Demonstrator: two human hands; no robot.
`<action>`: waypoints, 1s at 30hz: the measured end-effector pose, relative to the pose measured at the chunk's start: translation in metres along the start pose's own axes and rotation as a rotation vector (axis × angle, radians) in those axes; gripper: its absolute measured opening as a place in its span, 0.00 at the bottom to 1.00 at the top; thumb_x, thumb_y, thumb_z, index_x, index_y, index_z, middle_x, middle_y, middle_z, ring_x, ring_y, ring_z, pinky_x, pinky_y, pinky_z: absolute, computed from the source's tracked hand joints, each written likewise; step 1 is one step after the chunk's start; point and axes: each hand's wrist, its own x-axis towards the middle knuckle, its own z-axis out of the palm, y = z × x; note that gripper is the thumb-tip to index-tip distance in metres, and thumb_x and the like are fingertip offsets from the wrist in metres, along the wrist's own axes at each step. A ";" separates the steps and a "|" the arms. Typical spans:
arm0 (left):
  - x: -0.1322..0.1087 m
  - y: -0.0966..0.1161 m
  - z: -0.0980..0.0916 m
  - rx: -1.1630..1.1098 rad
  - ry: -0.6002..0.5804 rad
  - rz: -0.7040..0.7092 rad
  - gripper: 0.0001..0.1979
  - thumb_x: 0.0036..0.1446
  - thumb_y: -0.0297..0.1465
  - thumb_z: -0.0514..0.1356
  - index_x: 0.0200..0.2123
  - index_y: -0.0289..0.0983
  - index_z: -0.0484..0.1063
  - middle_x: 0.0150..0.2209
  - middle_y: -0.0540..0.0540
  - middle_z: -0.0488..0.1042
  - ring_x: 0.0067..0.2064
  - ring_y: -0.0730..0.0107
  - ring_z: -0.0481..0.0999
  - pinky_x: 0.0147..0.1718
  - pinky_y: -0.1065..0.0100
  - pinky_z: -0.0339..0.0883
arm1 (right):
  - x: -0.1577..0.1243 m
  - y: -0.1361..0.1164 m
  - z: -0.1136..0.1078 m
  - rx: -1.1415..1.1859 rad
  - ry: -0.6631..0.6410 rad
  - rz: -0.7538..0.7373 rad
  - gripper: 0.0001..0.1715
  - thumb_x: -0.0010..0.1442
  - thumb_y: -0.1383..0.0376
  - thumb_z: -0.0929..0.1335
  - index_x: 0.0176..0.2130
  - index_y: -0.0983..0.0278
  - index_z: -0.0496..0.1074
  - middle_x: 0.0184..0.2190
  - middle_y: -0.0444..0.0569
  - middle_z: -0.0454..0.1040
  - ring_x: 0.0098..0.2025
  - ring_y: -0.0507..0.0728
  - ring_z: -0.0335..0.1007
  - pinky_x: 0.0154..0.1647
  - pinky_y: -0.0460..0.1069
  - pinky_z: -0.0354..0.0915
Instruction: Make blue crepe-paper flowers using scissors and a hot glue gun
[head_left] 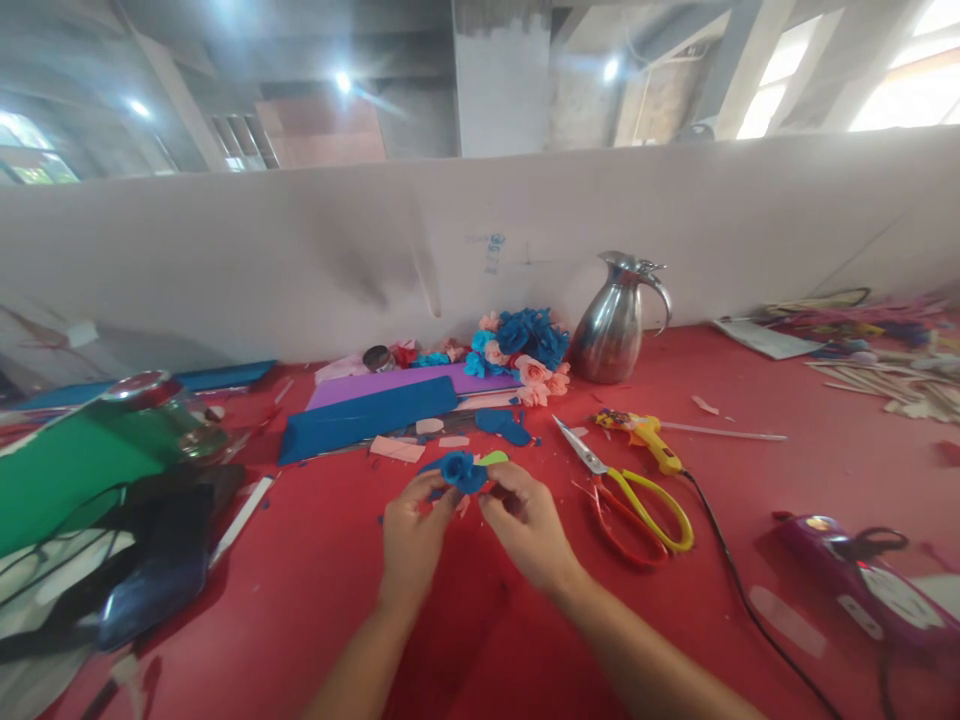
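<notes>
A small blue paper flower (461,471) with curled petals is held up between my two hands, above the red tabletop. My left hand (418,535) pinches it from the left with thumb and fingers. From the other side, my right hand (529,520) grips its right edge, fingers bent. Just behind the flower lie cut blue paper petals (504,426) and pink paper strips (397,449). Scissors (626,490) with one red and one yellow handle rest to the right of my right hand, blades apart. Past them is a yellow glue gun (651,440) with a clear glue stick in it.
Blue paper (367,415) and purple paper (405,386) lie at the back, near a bunch of paper flowers (529,345). A metal jug (611,325) stands by the partition. A purple power strip (862,575) sits right; a glass jar (176,415) and green sheet (75,470) are left.
</notes>
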 end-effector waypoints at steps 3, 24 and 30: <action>0.002 0.000 -0.001 0.050 0.017 -0.003 0.13 0.48 0.38 0.63 0.35 0.37 0.81 0.32 0.47 0.80 0.38 0.60 0.75 0.40 0.65 0.65 | 0.001 -0.007 -0.002 0.291 0.014 0.212 0.13 0.52 0.56 0.67 0.29 0.64 0.74 0.22 0.44 0.68 0.24 0.51 0.60 0.26 0.46 0.56; 0.000 0.005 0.003 0.032 -0.019 -0.008 0.09 0.48 0.35 0.62 0.32 0.39 0.80 0.27 0.50 0.77 0.34 0.63 0.73 0.37 0.68 0.64 | 0.002 -0.013 -0.002 0.573 0.024 0.410 0.17 0.42 0.56 0.74 0.28 0.66 0.73 0.19 0.42 0.70 0.19 0.47 0.59 0.21 0.44 0.52; 0.001 -0.002 0.002 0.041 -0.009 -0.020 0.09 0.47 0.32 0.60 0.32 0.39 0.79 0.26 0.50 0.77 0.33 0.63 0.73 0.36 0.68 0.64 | -0.001 -0.012 0.002 0.543 0.003 0.377 0.18 0.41 0.60 0.75 0.32 0.65 0.72 0.21 0.42 0.71 0.22 0.48 0.64 0.23 0.44 0.56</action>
